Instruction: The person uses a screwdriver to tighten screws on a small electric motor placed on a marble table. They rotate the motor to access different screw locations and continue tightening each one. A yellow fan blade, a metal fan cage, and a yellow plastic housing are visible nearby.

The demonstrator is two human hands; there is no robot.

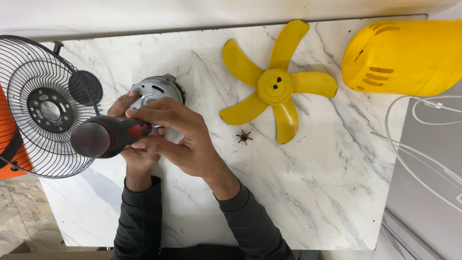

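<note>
A silver fan motor (155, 90) lies on the white marble table (308, 183), left of centre. My right hand (178, 137) grips a screwdriver with a dark red and black handle (103, 137); the handle end points at the camera and the shaft is hidden under my fingers, aimed at the motor. My left hand (132, 139) lies under the right one, fingers touching the motor's near side and steadying it. Both sleeves are dark grey.
A yellow five-blade fan propeller (276, 84) lies right of the motor, with a small brown star-shaped nut (244, 137) near it. A yellow motor housing (409, 58) sits top right, white wire guard (423, 144) below. A black wire grille (43, 106) overhangs the left edge.
</note>
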